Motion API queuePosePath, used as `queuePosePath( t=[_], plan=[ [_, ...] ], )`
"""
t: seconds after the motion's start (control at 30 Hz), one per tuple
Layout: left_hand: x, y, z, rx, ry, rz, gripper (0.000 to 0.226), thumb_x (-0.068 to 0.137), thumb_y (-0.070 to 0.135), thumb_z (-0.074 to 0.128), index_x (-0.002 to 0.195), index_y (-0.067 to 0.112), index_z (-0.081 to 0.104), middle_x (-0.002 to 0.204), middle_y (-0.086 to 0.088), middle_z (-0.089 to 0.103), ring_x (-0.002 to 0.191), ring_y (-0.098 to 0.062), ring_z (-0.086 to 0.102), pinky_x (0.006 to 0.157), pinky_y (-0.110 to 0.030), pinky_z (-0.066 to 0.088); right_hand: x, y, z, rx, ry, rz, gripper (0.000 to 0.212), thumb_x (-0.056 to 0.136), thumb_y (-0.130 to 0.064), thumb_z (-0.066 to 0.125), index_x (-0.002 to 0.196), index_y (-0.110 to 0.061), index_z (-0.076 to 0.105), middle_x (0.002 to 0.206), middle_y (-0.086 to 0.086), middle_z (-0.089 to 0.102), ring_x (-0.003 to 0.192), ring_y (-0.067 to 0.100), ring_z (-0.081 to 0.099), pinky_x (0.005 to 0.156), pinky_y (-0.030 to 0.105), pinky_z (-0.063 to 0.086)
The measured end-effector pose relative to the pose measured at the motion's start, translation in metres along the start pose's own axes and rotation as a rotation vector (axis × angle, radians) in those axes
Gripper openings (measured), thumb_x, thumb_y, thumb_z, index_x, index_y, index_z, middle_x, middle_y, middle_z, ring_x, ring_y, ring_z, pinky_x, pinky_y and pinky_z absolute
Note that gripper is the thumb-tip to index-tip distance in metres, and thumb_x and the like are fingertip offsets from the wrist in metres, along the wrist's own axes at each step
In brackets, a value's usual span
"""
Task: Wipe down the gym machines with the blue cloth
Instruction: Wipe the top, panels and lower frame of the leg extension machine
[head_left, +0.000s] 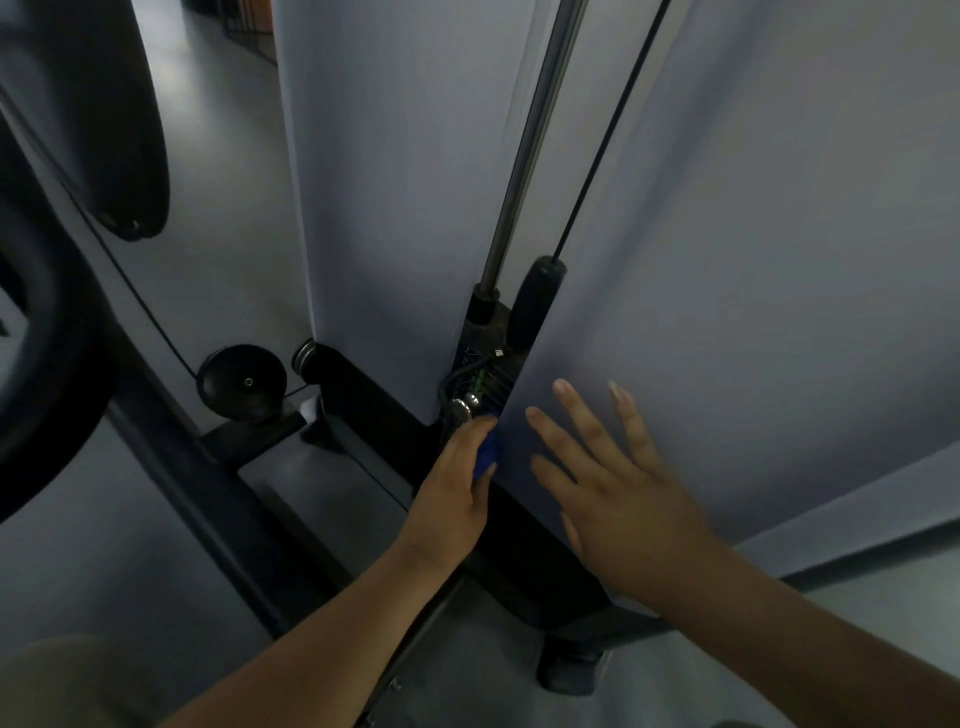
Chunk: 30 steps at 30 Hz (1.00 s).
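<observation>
– So where's the blue cloth (487, 456) even at? I only see a scrap of it.

– Yeah, it's mostly hidden. It's bunched up inside the left hand (457, 493), fingers curled round it, and pressed onto the front edge of the grey panel (753, 260) low down, just beside the selector pin (461, 409). The bit that shows runs up-down along that edge, top end pointing up toward the weight stack. My guess is that's why it's wadded: a narrow lip wipes easier with a pad you can slide along it.

– And the other hand?

– Right hand (618, 499) holds nothing. Fingers straight and spread, palm flat on the panel face near the cloth. Reads like a brace to me, either steadying the lean or stopping the sheet flexing. Can't tell which.

– Rest of the machine?

– Guide rod (524, 156) and black cable (608, 130) go up in the gap behind that edge. A black pulley (241, 382) sits well off to the left, down low.
</observation>
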<state>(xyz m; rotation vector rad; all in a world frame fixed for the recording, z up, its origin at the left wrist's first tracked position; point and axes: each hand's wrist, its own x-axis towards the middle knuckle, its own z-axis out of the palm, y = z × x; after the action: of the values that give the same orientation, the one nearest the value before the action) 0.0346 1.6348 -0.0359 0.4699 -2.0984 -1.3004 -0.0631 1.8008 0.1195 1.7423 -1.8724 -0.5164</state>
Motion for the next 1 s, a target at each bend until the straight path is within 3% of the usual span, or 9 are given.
queuePosePath(
  t=[0.1, 0.2, 0.37, 0.53, 0.63, 0.73, 0.9, 1.0],
  plan=[
    [-0.003, -0.017, 0.002, -0.005, -0.047, -0.066, 0.06, 0.107, 0.004, 0.062, 0.159, 0.029, 0.044, 0.152, 0.014, 0.051, 0.14, -0.007, 0.057, 0.116, -0.04, 0.053, 0.0, -0.002, 0.0, 0.014, -0.005, 0.012, 0.05, 0.088, -0.028, 0.06, 0.135, -0.015, 0.071, 0.174, 0.018, 0.034, 0.165, 0.048, 0.007, 0.129, 0.072, -0.006],
    [-0.012, -0.032, 0.005, -0.009, -0.08, -0.11, 0.06, 0.106, 0.002, 0.062, 0.152, 0.036, 0.047, 0.149, 0.016, 0.053, 0.137, -0.001, 0.056, 0.118, -0.04, 0.05, 0.0, -0.003, 0.0, 0.008, -0.024, 0.005, 0.05, 0.09, -0.03, 0.057, 0.136, -0.016, 0.071, 0.175, 0.018, 0.031, 0.165, 0.049, 0.004, 0.129, 0.072, -0.008],
    [-0.01, -0.027, 0.011, -0.066, -0.007, -0.148, 0.058, 0.103, -0.002, 0.063, 0.148, 0.034, 0.053, 0.141, 0.017, 0.061, 0.134, -0.006, 0.06, 0.114, -0.025, 0.048, 0.002, -0.003, 0.0, 0.013, -0.064, 0.013, 0.051, 0.091, -0.034, 0.06, 0.139, -0.018, 0.069, 0.176, 0.017, 0.028, 0.165, 0.049, -0.001, 0.128, 0.072, -0.011],
    [-0.021, -0.049, 0.014, -0.037, -0.057, -0.214, 0.072, 0.103, -0.001, 0.063, 0.132, 0.062, 0.048, 0.13, 0.031, 0.06, 0.125, 0.006, 0.06, 0.111, -0.022, 0.049, 0.003, -0.004, 0.001, 0.015, -0.078, 0.024, 0.055, 0.087, -0.036, 0.065, 0.139, -0.017, 0.069, 0.176, 0.017, 0.028, 0.165, 0.049, 0.0, 0.128, 0.072, -0.01],
    [-0.021, -0.048, 0.018, -0.045, -0.019, -0.201, 0.068, 0.103, 0.0, 0.065, 0.137, 0.057, 0.05, 0.131, 0.03, 0.059, 0.126, 0.004, 0.06, 0.109, -0.017, 0.048, 0.003, -0.005, 0.002, 0.011, -0.074, 0.029, 0.055, 0.088, -0.037, 0.064, 0.14, -0.018, 0.068, 0.177, 0.016, 0.027, 0.166, 0.048, -0.002, 0.127, 0.073, -0.011],
    [-0.024, -0.049, 0.024, -0.095, 0.01, -0.161, 0.057, 0.102, -0.002, 0.066, 0.146, 0.032, 0.053, 0.137, 0.025, 0.058, 0.13, -0.005, 0.06, 0.111, -0.017, 0.046, 0.006, -0.011, 0.008, 0.038, -0.064, 0.024, 0.053, 0.09, -0.034, 0.059, 0.14, -0.018, 0.067, 0.176, 0.016, 0.03, 0.166, 0.045, 0.0, 0.127, 0.074, -0.01],
    [-0.023, -0.067, 0.019, -0.022, -0.042, -0.176, 0.067, 0.1, -0.003, 0.068, 0.14, 0.047, 0.047, 0.135, 0.03, 0.054, 0.127, 0.006, 0.057, 0.113, -0.025, 0.047, 0.011, -0.021, 0.027, 0.022, -0.098, -0.051, 0.054, 0.097, -0.033, 0.048, 0.143, -0.012, 0.066, 0.173, 0.022, 0.034, 0.166, 0.048, 0.002, 0.128, 0.074, -0.01],
    [-0.021, -0.059, 0.019, -0.095, -0.009, -0.152, 0.058, 0.101, 0.001, 0.071, 0.143, 0.036, 0.053, 0.138, 0.023, 0.058, 0.131, -0.004, 0.059, 0.111, -0.019, 0.047, 0.012, -0.023, 0.03, 0.014, -0.104, -0.042, 0.056, 0.096, -0.035, 0.052, 0.146, -0.012, 0.065, 0.172, 0.022, 0.036, 0.165, 0.049, 0.002, 0.128, 0.073, -0.011]
  ],
)
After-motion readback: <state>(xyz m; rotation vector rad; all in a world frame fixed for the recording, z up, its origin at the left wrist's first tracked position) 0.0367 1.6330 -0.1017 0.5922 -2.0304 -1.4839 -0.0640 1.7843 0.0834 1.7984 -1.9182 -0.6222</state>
